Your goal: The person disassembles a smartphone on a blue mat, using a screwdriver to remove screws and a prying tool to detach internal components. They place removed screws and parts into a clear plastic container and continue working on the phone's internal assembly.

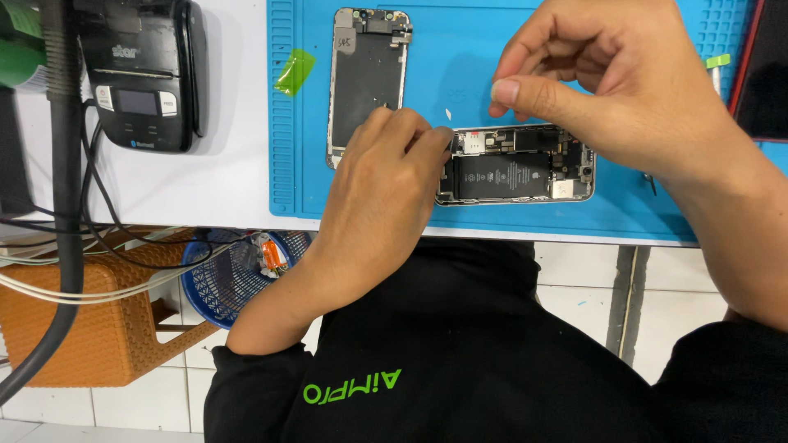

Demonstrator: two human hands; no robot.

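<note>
Two hands working an opened phone [515, 166]: left hand [384, 184] fingers are curling shut against its end, right hand [607, 78] is pinching something tiny just above it, can't tell what. Detached screen [367, 78] is lying beyond the left fingers, battery looking still in

White table [222, 176] w/ blue ribbed work mat [460, 66] on top, black small printer [146, 74] at left directly on table; on mat: opened phone body [513, 168] w/ battery showing, detached screen panel [368, 74] face down beside it, green film scrap [294, 71] near mat's left edge.
</note>
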